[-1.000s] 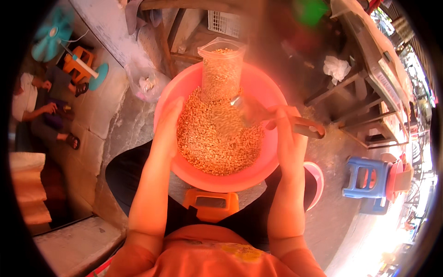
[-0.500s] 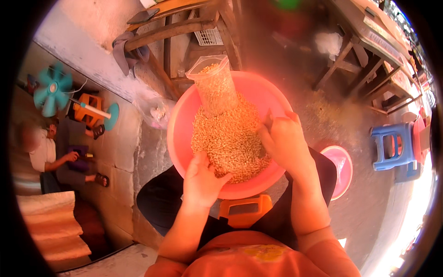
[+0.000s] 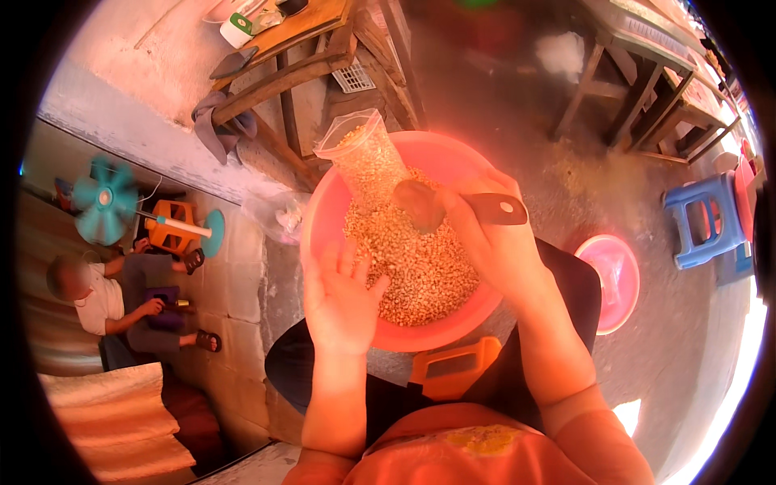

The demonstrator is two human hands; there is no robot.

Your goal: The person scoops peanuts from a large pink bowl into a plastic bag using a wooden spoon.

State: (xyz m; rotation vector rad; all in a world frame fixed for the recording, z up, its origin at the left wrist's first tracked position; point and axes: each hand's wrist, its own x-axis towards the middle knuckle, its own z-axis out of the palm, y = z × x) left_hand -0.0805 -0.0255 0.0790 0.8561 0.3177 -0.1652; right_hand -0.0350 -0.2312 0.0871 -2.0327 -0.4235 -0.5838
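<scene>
A wide pink basin (image 3: 453, 145) sits between my knees, holding a heap of small yellow kernels (image 3: 420, 283). A clear plastic bag (image 3: 372, 166), largely filled with the same kernels, stands tilted in the basin's far left part. My right hand (image 3: 493, 234) is closed around a brown spoon (image 3: 418, 204), whose rounded head hangs over the heap beside the bag. The spoon's handle end sticks out past my knuckles. Over the near left rim, my left hand (image 3: 343, 299) lies open, palm up with fingers spread, holding nothing.
An orange stool (image 3: 457, 368) is under the basin's near side. To the right are a smaller pink basin (image 3: 614, 283) and a blue stool (image 3: 705, 222). Wooden tables (image 3: 283, 40) stand ahead. At left, a person (image 3: 105, 295) sits near a teal fan (image 3: 105, 198).
The spoon has come up into view in my right hand, above the kernels. My left hand has shifted left and up along the rim. The bag leans further left.
</scene>
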